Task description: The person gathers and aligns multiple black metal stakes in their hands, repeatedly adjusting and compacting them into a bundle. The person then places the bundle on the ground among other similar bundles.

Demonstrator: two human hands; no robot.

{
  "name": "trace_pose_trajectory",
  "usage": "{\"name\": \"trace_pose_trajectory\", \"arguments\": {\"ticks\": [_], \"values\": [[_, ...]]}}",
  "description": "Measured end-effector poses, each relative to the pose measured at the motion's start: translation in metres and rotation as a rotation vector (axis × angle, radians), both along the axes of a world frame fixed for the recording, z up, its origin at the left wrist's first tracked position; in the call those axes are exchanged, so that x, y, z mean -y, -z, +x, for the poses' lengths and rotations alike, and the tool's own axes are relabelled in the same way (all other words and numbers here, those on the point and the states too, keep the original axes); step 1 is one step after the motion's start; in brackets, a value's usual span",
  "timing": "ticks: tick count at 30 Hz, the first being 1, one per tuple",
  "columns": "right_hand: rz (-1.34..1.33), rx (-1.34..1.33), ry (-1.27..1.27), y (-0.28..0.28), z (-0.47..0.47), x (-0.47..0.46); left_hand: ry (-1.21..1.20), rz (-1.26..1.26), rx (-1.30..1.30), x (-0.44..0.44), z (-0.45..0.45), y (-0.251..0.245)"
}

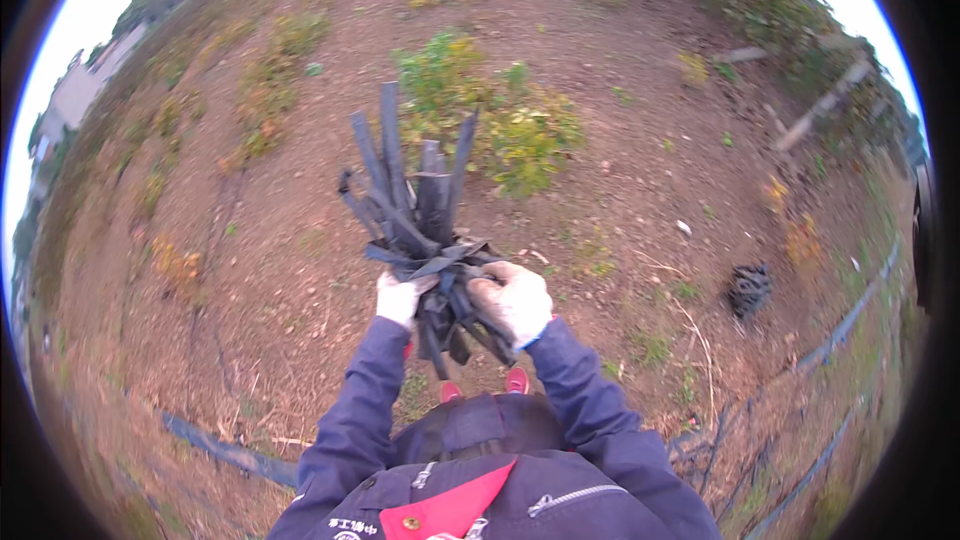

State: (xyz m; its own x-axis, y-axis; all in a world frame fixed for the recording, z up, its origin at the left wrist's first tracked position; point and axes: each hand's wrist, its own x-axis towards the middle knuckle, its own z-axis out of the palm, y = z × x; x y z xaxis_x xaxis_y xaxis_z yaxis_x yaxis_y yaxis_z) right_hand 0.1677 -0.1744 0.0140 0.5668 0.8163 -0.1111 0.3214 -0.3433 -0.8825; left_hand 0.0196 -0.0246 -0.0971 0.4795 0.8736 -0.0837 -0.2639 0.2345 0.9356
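A bundle of dark flat strips (431, 210), apparently flexible tape or hose, is held up in front of me, gathered and wrapped around its middle. The strip ends fan out above and below the wrap. My left hand (399, 298), in a whitish glove, grips the bundle on its left side at the wrap. On the right side my right hand (514, 301), gloved too, has its fingers closed on the strips near the wrap.
Leafy green and yellow plants (517, 135) grow on the bare soil ahead. A dark coiled bundle (750, 289) lies on the ground at right. Long bluish hoses or strips (229, 454) lie at lower left and right. A post (825, 103) leans by the hedge.
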Motion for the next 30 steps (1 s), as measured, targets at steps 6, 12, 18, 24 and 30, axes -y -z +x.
{"name": "trace_pose_trajectory", "arguments": {"ticks": [6,12,18,24,30], "values": [[0.018,0.207,0.09,0.019,0.005,-0.002,0.084,-0.235,-0.038,-0.012,-0.012,-0.007],[0.015,0.536,0.261,0.018,-0.023,0.013,0.253,-0.095,0.055,-0.03,0.006,-0.003],[-0.057,0.517,0.421,-0.006,-0.033,0.056,0.336,-0.08,0.038,0.003,0.056,-0.004],[-0.255,0.534,0.474,-0.023,0.001,0.101,0.76,-0.181,0.107,0.055,0.117,-0.001],[0.092,0.03,0.519,0.011,0.034,0.133,0.829,-0.035,-0.001,0.08,0.171,0.014]]}}
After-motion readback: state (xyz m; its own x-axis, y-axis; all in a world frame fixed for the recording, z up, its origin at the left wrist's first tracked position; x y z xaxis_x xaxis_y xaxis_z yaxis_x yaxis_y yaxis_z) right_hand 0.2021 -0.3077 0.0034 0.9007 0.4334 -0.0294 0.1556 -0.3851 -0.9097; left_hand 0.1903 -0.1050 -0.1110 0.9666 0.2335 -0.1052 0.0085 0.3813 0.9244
